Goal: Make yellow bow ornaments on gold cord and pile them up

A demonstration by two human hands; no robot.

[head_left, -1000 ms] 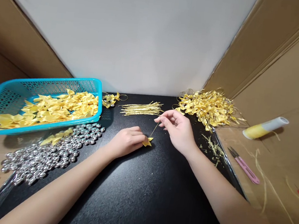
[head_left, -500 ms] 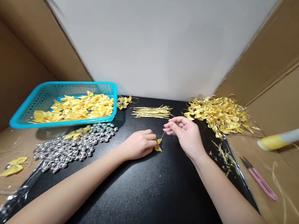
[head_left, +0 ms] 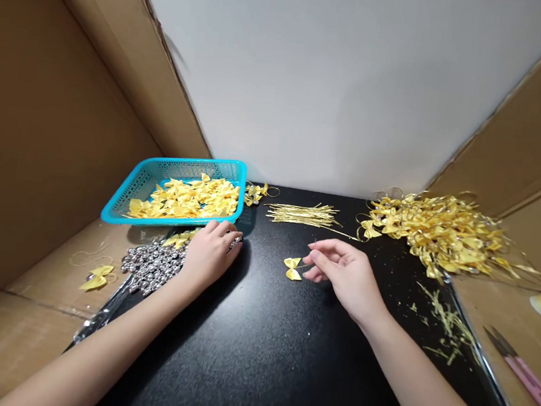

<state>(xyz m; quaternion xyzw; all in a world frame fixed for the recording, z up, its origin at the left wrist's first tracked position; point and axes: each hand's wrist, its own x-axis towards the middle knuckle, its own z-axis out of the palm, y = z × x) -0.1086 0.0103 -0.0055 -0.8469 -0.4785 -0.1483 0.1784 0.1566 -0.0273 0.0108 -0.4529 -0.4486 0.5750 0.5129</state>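
My left hand [head_left: 213,252] rests over the right end of a pile of small shiny silver balls [head_left: 153,264], beads or little bells. Its fingers are bent and slightly apart, the tips partly hidden, with nothing visible in them. My right hand [head_left: 343,273] is closed in a pinch on a thin cord running to a yellow ribbon bow [head_left: 293,269]. That bow lies just left of the fingertips, over the black table [head_left: 253,357]. A tiny dark point sticks up above the right fingers; what it is I cannot make out.
A blue basket [head_left: 125,196] of yellow bows stands back left. Gold cord lengths [head_left: 303,214] lie at the back middle, a heap of bows with loops [head_left: 457,231] back right. Cord scraps [head_left: 449,324] and pink-handled snips [head_left: 524,375] lie at right. Cardboard walls [head_left: 86,58] flank the table.
My left hand has let go of the yellow bow and moved left onto the silver balls. The right hand keeps its pinch on the cord. The view has turned left.
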